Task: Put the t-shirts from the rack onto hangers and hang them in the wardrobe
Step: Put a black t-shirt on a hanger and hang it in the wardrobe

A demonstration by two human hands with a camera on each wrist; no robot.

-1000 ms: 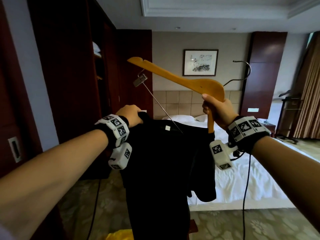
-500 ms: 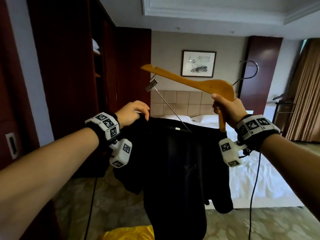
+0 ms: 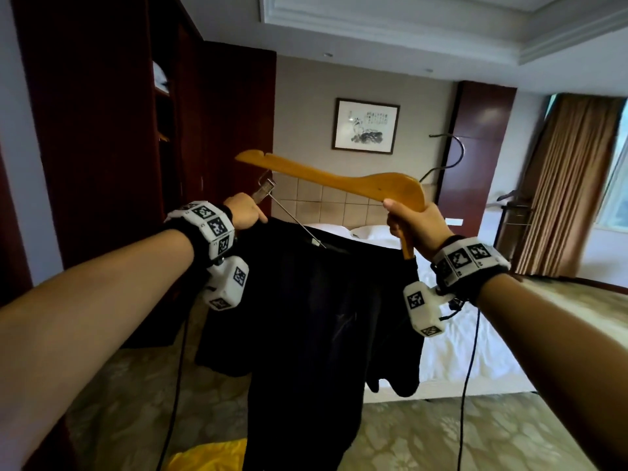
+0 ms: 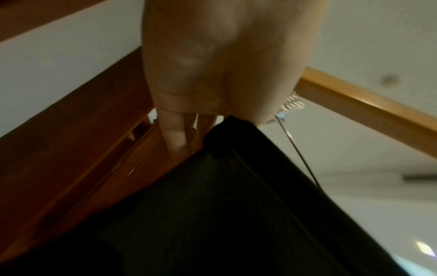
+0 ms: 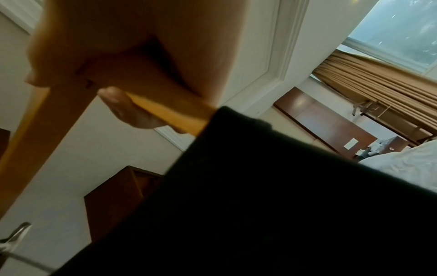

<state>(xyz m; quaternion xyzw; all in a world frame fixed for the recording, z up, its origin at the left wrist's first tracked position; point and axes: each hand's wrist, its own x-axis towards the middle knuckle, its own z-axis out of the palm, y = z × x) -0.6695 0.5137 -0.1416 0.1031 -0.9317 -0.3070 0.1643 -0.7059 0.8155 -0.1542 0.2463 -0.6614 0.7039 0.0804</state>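
A black t-shirt (image 3: 326,317) hangs in front of me, held up at both shoulders. My left hand (image 3: 246,214) grips its left shoulder (image 4: 220,134), just below the hanger's metal clip (image 3: 265,190). My right hand (image 3: 413,226) grips a wooden hanger (image 3: 339,180) near its middle. One hanger arm goes down into the shirt's right shoulder (image 5: 224,119); the other arm sticks up to the left, outside the shirt. The metal hook (image 3: 448,158) points up to the right. The thin clip bar (image 3: 299,222) runs down into the collar.
The dark wood wardrobe (image 3: 112,130) stands on the left with an open section (image 3: 163,107) showing shelves. A white bed (image 3: 458,348) lies behind the shirt. Something yellow (image 3: 210,457) lies on the patterned carpet below. Curtains (image 3: 571,185) and a window are on the right.
The hanger and both hands have drifted right in view and tilted flatter. My left hand has lifted the shirt's left shoulder closer to the hanger's clip. My view has turned left toward the wardrobe.
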